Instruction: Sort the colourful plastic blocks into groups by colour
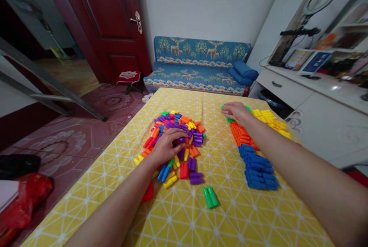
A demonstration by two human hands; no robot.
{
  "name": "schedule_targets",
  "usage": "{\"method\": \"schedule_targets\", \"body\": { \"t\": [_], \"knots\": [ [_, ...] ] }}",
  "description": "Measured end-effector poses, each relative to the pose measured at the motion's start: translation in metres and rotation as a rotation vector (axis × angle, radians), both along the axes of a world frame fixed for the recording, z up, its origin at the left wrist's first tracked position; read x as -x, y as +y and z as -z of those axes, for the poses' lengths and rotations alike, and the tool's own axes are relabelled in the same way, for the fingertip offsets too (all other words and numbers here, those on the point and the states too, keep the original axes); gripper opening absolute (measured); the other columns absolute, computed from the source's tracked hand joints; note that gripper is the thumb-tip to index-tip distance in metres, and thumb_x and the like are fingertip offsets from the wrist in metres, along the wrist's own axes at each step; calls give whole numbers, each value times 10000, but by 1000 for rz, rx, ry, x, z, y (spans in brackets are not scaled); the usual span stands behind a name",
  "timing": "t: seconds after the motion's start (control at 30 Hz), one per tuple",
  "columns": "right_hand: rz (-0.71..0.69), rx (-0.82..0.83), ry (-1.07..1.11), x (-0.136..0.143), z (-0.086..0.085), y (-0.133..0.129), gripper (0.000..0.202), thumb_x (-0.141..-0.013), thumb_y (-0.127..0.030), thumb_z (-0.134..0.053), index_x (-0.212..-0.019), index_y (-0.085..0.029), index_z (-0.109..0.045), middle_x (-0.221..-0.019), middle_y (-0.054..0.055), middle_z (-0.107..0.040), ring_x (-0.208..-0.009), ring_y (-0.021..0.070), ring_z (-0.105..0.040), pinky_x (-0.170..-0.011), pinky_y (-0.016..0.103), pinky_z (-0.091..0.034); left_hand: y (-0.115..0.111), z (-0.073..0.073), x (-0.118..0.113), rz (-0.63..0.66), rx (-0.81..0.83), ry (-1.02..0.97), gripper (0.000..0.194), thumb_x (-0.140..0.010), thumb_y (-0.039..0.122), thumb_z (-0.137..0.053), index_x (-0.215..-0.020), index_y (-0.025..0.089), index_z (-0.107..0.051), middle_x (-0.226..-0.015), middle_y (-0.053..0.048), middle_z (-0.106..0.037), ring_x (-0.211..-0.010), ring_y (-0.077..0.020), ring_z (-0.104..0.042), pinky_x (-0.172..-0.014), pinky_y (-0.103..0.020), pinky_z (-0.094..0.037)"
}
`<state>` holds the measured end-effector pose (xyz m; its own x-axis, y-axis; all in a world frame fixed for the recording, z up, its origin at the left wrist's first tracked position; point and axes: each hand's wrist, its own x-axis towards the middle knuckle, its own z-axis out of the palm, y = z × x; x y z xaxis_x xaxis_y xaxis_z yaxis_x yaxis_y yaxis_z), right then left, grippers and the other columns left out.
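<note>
My left hand (169, 144) rests on a loose heap of plastic bullet-shaped toy blocks in mixed colours, its fingers stretched over purple blocks (198, 137) and thumb apart. Out to the right, my right hand (236, 112) lies over a group of green blocks (230, 119) with its fingers extended; what is under the palm is hidden. Nearer me stand sorted groups of orange blocks (240, 134) and blue blocks (258, 170). Yellow blocks (270, 120) are grouped beyond my right forearm, which covers part of the groups. One green double block (211, 197) lies by itself at the front.
A yellow patterned cloth (184, 220) covers the table. Behind it is a blue sofa (192, 72) against the wall. A white cabinet (330, 112) stands close on the right. To the left are a metal ladder (66, 93), a red stool (128, 77) and a dark red door (112, 9).
</note>
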<state>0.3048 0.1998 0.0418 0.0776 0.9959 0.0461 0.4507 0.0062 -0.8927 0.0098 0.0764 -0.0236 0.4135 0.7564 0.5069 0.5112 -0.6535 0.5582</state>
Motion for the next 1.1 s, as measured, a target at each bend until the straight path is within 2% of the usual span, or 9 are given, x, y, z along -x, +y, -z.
{"method": "schedule_targets", "body": {
  "t": [0.1, 0.17, 0.27, 0.4, 0.67, 0.77, 0.87, 0.97, 1.1],
  "knots": [
    [-64, 55, 109, 19, -1, -53, 169, -787, -231, -599, -949, -196, -565, -968, 73, -692, -818, 144, -683, -674, 240, -540, 0, 1, 0, 2, 1, -8, 304, -800, 145, -632, -1090, 226, -671, -1149, -84, -659, -1104, -235, -595, -981, -415, -474],
    [-228, 108, 80, 30, 4, -97, 176, -778, -273, -598, -945, -215, -605, -969, 51, -701, -795, 147, -674, -632, 237, -521, 1, 1, 0, 11, -2, -8, 306, -798, 139, -629, -1088, 228, -672, -1147, -81, -661, -1103, -233, -596, -980, -414, -473],
    [-410, 76, -167, 38, 16, -160, 159, -765, -326, -615, -883, -235, -670, -859, 27, -703, -745, 166, -637, -632, 270, -489, 1, 1, 1, 16, -10, -1, 313, -797, 130, -625, -1090, 229, -670, -1151, -74, -662, -1110, -231, -591, -988, -415, -465],
    [-414, 64, -452, 40, 27, -213, 329, -677, -337, -730, -994, -261, -690, -934, 40, -684, -716, 177, -599, -645, 301, -454, 2, 2, 1, 16, -25, 2, 317, -798, 130, -623, -1098, 225, -666, -1154, -77, -663, -1111, -231, -591, -994, -415, -461],
    [-454, -13, -539, 69, 42, -239, 389, -748, -323, -689, -1134, -318, -640, -1094, 44, -611, -1018, 237, -591, -851, 345, -452, 3, 4, 2, 18, -43, 4, 314, -798, 141, -626, -1101, 215, -666, -1149, -86, -664, -1114, -230, -593, -999, -416, -458],
    [-390, -3, -668, 76, 46, -246, 512, -719, -372, -717, -1208, -294, -590, -1140, 83, -593, -1050, 286, -578, -873, 403, -446, 2, 4, 2, 26, -42, 3, 306, -801, 140, -623, -1094, 215, -668, -1146, -85, -666, -1110, -230, -593, -993, -416, -460],
    [-334, 49, -735, 73, 49, -252, 533, -716, -317, -710, -1225, -260, -561, -1178, 116, -592, -1058, 304, -584, -875, 428, -452, 2, 4, 2, 26, -41, 6, 293, -807, 141, -620, -1087, 212, -670, -1147, -86, -663, -1105, -229, -590, -988, -411, -459],
    [-274, 25, -682, 67, 51, -251, 396, -749, -206, -640, -1142, -217, -591, -1119, 102, -620, -1020, 267, -608, -881, 400, -464, 3, 5, 1, 21, -45, 3, 286, -809, 151, -627, -1084, 215, -670, -1139, -81, -665, -1094, -225, -594, -978, -399, -461],
    [-98, -161, -396, 60, 58, -239, 271, -788, -193, -584, -1058, -201, -607, -1044, 76, -613, -895, 196, -622, -765, 318, -506, 4, 6, 2, 24, -43, 3, 271, -817, 164, -625, -1079, 219, -670, -1133, -77, -670, -1095, -225, -594, -978, -392, -463]
  ]
}}
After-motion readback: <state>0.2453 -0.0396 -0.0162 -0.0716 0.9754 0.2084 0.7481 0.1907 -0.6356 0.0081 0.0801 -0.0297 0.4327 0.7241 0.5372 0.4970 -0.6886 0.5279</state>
